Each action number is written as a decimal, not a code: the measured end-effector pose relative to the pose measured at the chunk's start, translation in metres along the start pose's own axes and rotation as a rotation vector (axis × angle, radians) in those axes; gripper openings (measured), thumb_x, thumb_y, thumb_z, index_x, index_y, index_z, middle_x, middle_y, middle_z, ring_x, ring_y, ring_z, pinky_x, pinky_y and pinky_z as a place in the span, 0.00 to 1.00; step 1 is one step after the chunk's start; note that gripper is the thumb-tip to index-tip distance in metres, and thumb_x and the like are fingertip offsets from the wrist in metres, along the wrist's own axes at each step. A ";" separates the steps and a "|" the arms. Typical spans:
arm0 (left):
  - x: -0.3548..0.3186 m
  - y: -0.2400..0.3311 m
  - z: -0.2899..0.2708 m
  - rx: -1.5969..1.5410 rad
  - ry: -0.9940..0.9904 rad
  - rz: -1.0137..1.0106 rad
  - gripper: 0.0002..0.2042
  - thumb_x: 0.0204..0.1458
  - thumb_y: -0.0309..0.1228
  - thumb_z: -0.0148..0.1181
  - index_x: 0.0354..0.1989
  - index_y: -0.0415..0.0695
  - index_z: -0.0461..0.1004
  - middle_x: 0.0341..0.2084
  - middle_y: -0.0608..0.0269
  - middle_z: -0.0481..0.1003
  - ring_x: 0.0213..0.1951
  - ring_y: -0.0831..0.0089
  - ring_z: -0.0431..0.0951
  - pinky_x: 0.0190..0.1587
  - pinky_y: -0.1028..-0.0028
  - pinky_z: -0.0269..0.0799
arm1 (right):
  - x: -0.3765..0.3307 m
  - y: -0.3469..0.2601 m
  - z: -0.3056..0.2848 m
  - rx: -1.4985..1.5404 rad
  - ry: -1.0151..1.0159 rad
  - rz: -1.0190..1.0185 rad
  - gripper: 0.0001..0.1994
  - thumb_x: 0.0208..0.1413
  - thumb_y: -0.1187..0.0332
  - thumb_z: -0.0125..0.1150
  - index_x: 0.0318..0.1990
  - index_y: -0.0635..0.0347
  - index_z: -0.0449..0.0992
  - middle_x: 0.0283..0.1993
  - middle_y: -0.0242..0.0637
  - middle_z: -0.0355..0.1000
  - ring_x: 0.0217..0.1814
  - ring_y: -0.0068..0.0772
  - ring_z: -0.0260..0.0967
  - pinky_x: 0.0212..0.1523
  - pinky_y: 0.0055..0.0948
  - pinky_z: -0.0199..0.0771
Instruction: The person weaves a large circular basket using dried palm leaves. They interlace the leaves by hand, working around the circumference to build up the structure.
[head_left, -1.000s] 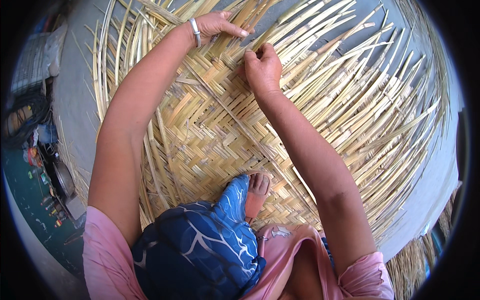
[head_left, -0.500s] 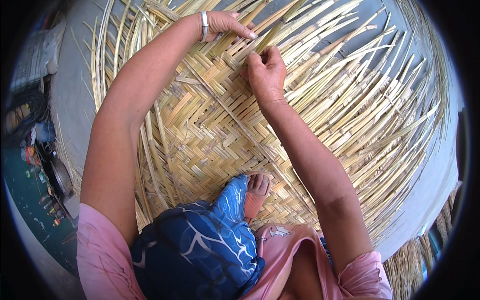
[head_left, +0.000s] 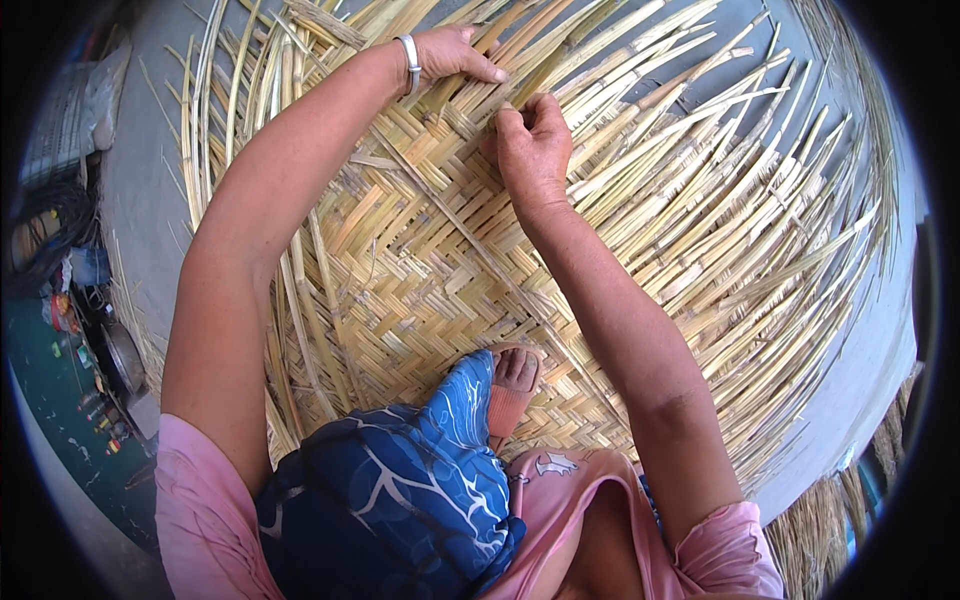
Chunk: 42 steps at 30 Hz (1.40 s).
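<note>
A partly woven mat [head_left: 400, 270] of split, straw-coloured reed or cane strips lies under me in a slanting pattern. At its far edge, my left hand [head_left: 450, 55], with a pale bangle at the wrist, is closed around several loose strips [head_left: 535, 30], thumb on top and fingertips partly hidden beneath them. Just right of and nearer than it, my right hand [head_left: 535, 150] is closed in a pinch at the weave's edge. The strip end between its fingers is mostly covered by the hand.
Long unwoven strips [head_left: 700, 210] fan out to the right over grey floor [head_left: 840, 400]. My sandalled foot [head_left: 514, 385] rests on the mat. Utensils and a dark pan [head_left: 122, 355] stand at the left. A bundle of dry stalks [head_left: 815, 535] lies at the lower right.
My left hand has shifted slightly, its thumb drawn a little left and down along the strips. The right hand stays almost in place.
</note>
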<state>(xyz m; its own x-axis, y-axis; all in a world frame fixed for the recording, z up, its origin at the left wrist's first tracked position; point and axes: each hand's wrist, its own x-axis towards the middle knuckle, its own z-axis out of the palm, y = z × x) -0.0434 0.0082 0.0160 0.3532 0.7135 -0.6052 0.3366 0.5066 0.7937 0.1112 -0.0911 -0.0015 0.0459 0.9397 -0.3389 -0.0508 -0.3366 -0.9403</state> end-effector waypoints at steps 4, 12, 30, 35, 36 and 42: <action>0.000 -0.003 0.000 0.026 0.056 0.047 0.26 0.43 0.28 0.69 0.50 0.38 0.66 0.38 0.60 0.75 0.42 0.73 0.77 0.45 0.71 0.76 | 0.001 0.001 -0.001 0.038 -0.016 0.016 0.08 0.52 0.69 0.54 0.33 0.66 0.65 0.24 0.38 0.68 0.25 0.29 0.68 0.29 0.30 0.72; -0.012 0.006 -0.007 0.076 -0.001 0.111 0.20 0.47 0.27 0.65 0.49 0.40 0.69 0.37 0.63 0.77 0.37 0.76 0.78 0.44 0.75 0.75 | 0.011 -0.003 0.000 -0.332 -0.071 -0.045 0.12 0.51 0.64 0.54 0.39 0.62 0.71 0.32 0.46 0.75 0.33 0.43 0.74 0.39 0.37 0.73; -0.028 -0.055 -0.049 0.148 0.847 0.208 0.05 0.44 0.27 0.64 0.31 0.49 0.82 0.23 0.70 0.76 0.25 0.80 0.73 0.32 0.76 0.73 | -0.004 -0.013 0.001 -0.778 -0.154 -0.336 0.10 0.49 0.73 0.55 0.40 0.59 0.69 0.42 0.47 0.71 0.41 0.52 0.71 0.43 0.43 0.72; -0.023 -0.052 -0.050 0.135 0.839 0.163 0.07 0.48 0.25 0.62 0.36 0.48 0.80 0.28 0.67 0.76 0.28 0.78 0.75 0.34 0.77 0.74 | 0.003 -0.033 -0.008 -1.126 -0.444 -0.518 0.09 0.48 0.75 0.53 0.39 0.63 0.69 0.38 0.46 0.70 0.37 0.49 0.72 0.40 0.40 0.75; -0.026 -0.051 -0.051 -0.050 0.803 0.202 0.08 0.49 0.25 0.61 0.38 0.47 0.79 0.29 0.66 0.75 0.30 0.78 0.75 0.35 0.77 0.75 | 0.005 -0.036 -0.006 -1.170 -0.474 -0.549 0.09 0.50 0.74 0.52 0.40 0.63 0.70 0.37 0.45 0.71 0.36 0.47 0.72 0.40 0.40 0.75; -0.056 -0.049 -0.081 -0.745 0.593 0.378 0.07 0.51 0.21 0.54 0.39 0.42 0.74 0.34 0.62 0.76 0.35 0.70 0.76 0.41 0.68 0.75 | 0.021 -0.039 0.046 -0.840 -0.390 -0.661 0.12 0.51 0.75 0.52 0.45 0.66 0.69 0.43 0.51 0.68 0.42 0.50 0.72 0.44 0.41 0.74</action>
<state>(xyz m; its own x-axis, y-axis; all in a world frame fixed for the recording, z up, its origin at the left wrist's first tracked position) -0.1508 -0.0177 0.0162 -0.2334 0.9109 -0.3404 -0.4066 0.2266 0.8851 0.0679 -0.0551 0.0296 -0.5059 0.8533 0.1263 0.5593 0.4360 -0.7051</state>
